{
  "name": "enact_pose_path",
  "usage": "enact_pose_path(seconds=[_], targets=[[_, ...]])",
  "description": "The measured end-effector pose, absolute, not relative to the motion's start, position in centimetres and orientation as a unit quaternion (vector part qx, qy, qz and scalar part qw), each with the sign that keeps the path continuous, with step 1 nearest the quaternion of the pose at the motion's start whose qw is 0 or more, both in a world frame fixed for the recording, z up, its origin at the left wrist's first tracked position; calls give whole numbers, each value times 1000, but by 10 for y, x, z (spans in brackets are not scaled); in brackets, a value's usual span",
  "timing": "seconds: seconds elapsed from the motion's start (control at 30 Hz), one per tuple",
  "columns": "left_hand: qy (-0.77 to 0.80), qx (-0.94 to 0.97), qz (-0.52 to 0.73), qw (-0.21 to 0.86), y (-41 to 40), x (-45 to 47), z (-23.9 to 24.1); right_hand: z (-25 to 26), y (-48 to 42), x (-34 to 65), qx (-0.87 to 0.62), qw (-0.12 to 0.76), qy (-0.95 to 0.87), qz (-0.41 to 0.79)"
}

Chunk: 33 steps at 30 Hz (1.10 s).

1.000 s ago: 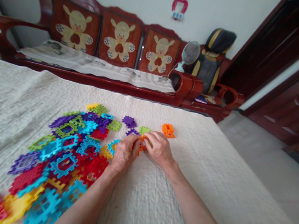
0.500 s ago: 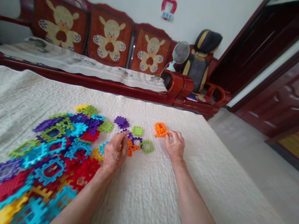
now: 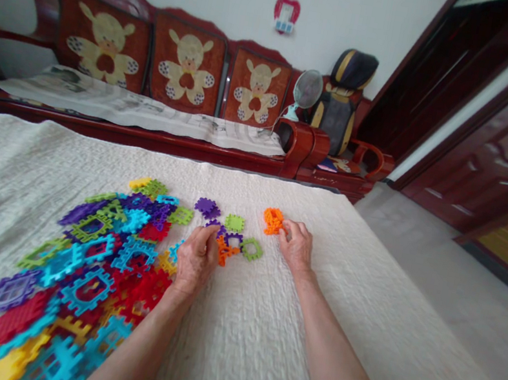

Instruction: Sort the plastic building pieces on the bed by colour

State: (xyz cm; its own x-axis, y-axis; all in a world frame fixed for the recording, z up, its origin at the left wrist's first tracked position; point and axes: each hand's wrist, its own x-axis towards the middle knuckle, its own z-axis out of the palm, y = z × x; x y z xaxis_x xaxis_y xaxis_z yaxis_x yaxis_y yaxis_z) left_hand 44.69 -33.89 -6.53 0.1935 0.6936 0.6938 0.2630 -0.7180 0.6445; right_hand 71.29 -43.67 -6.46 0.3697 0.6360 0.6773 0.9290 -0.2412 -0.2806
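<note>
My right hand [image 3: 296,246] is at the small orange cluster of interlocking building blocks [image 3: 273,219], its fingertips closed against an orange block at the cluster's near right side. Curled above the cloth, my left hand [image 3: 197,258] has thumb and index finger drawn together; whatever it may hold is hidden. Just right of that hand lie orange blocks [image 3: 226,252] and a purple frame block [image 3: 234,239]. A solid green block [image 3: 235,223], an open green frame block [image 3: 252,250] and purple blocks [image 3: 207,208] rest between the hands and beyond them.
A large heap of coloured building blocks [image 3: 91,279] spreads over the left of the cloth-covered table [image 3: 384,344]. Beyond the table's far edge stands a wooden sofa [image 3: 121,131] with bear cushions. A small fan [image 3: 307,89] and a chair [image 3: 335,122] are at back right.
The orange block at my right fingertips has shifted slightly and now sits tighter against the orange cluster. My left hand is nearly still; the whole view has drifted a little.
</note>
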Motion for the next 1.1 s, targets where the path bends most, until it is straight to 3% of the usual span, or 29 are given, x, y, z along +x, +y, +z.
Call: enact_pose_path(seconds=[0.27, 0.47, 0.63, 0.8, 0.9, 1.1], targets=[[405, 653, 558, 312, -332, 445, -67, -54, -434, 695, -718, 373, -544, -224], [446, 610, 552, 353, -326, 445, -71, -33, -424, 635, -591, 401, -691, -112], [450, 614, 546, 348, -324, 446, -74, -26, -424, 599, -528, 335, -780, -31], [442, 631, 544, 333, -325, 447, -72, -37, -421, 598, -547, 284, -788, -27], [432, 650, 540, 316, -328, 447, -68, -41, -419, 598, -543, 305, -782, -25], [426, 664, 531, 310, -331, 445, -66, -38, -416, 613, -544, 432, -717, -58]])
